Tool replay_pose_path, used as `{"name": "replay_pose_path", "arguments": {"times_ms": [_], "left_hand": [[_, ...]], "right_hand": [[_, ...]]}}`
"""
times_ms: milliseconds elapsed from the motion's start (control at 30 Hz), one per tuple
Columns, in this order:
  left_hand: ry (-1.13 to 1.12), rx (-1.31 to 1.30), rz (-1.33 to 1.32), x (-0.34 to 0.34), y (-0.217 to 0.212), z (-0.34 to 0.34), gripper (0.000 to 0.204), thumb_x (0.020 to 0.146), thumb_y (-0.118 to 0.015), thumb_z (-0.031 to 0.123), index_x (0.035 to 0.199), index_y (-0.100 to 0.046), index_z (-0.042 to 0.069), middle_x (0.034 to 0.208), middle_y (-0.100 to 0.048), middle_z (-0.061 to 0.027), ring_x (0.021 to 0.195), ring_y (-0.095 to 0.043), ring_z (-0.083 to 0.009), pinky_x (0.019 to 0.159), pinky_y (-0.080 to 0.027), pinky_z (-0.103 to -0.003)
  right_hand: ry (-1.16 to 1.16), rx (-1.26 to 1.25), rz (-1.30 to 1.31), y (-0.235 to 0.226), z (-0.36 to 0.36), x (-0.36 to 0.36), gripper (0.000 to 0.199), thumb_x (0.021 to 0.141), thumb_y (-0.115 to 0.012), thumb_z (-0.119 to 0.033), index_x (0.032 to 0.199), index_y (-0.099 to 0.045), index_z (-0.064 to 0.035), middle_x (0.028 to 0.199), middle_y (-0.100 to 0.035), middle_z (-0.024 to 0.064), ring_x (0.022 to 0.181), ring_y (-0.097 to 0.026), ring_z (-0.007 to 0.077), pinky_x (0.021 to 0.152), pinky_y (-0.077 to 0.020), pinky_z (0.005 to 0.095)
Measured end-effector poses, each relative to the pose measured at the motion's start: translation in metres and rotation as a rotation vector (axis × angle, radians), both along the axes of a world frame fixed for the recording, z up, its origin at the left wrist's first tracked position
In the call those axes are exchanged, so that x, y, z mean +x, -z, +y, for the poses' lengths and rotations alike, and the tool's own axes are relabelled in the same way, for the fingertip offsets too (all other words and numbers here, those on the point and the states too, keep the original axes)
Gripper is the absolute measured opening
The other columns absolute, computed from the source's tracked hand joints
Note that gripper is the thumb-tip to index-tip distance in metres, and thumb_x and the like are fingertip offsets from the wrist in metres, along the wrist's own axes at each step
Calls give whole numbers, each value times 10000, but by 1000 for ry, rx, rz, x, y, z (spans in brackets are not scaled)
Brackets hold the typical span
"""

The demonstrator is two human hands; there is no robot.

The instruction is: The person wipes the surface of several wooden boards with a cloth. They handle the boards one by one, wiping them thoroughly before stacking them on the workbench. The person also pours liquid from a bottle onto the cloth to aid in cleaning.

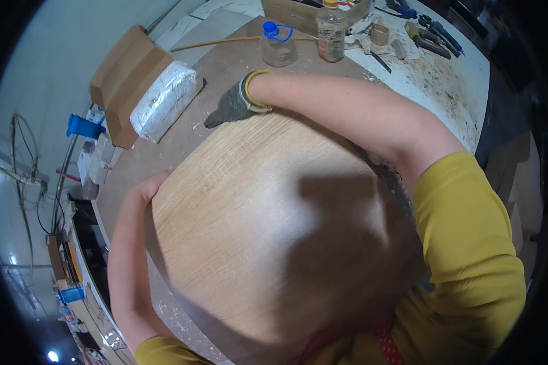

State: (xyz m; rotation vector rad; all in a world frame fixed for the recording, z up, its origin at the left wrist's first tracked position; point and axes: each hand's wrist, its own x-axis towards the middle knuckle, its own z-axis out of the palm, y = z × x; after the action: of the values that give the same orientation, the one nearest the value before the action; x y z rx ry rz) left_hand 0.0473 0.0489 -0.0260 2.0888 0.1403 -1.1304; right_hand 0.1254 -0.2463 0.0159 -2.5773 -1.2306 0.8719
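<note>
From the head camera, a large round wooden panel (268,225) is lying across the workbench (225,67), filling the middle of the picture. The left hand (149,187), bare, is curling over the panel's left edge and seems to be gripping it, though the fingers are hidden underneath. The right hand (234,104), in a grey glove, is pressing flat on the far rim. Just beyond are sitting a foil-wrapped block (163,100), a clear jug (278,45) and a bottle (331,30).

One head-worn fisheye view looks steeply down, close over a round wooden panel (268,225) on the workbench (444,79)
</note>
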Motion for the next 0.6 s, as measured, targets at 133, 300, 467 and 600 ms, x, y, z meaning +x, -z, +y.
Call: {"name": "replay_pose_path", "arguments": {"times_ms": [133, 300, 467, 600], "left_hand": [[-24, 218, -397, -3, 1, 9, 478, 926, -510, 345, 1245, -556, -9, 1180, -626, -114, 1091, -564, -198, 942, -412, -313], [-498, 80, -1026, -104, -34, 10, 582, 966, -388, 468, 1367, -454, 51, 1377, -480, -117, 1296, -418, -238, 1081, -278, -381], [-989, -556, -762, -268, 41, 53, 758, 931, -353, 621, 1449, -311, 70, 1473, -355, -117, 1356, -322, -255, 1101, -263, -432], [-1193, -692, -648, -342, 59, -68, 726, 923, -428, 580, 1410, -362, 46, 1388, -449, -131, 1271, -427, -275, 1062, -330, -424]], "right_hand": [[110, 241, -382, 7, -22, -16, 478, 935, -407, -391, 1318, -514, -125, 1421, -438, 95, 1266, -457, 286, 1052, -353, 435], [75, 716, -950, 31, -151, -68, 360, 886, -567, -292, 1187, -570, -96, 1272, -551, 111, 1172, -525, 298, 982, -449, 387], [1054, 1044, 760, 56, -238, -221, 444, 939, -525, -297, 1315, -486, -64, 1270, -553, 141, 1183, -526, 214, 949, -457, 353], [866, 1397, 785, 72, -227, -310, 458, 982, -444, -230, 1389, -391, -30, 1389, -458, 143, 1240, -481, 196, 1020, -408, 331]]}}
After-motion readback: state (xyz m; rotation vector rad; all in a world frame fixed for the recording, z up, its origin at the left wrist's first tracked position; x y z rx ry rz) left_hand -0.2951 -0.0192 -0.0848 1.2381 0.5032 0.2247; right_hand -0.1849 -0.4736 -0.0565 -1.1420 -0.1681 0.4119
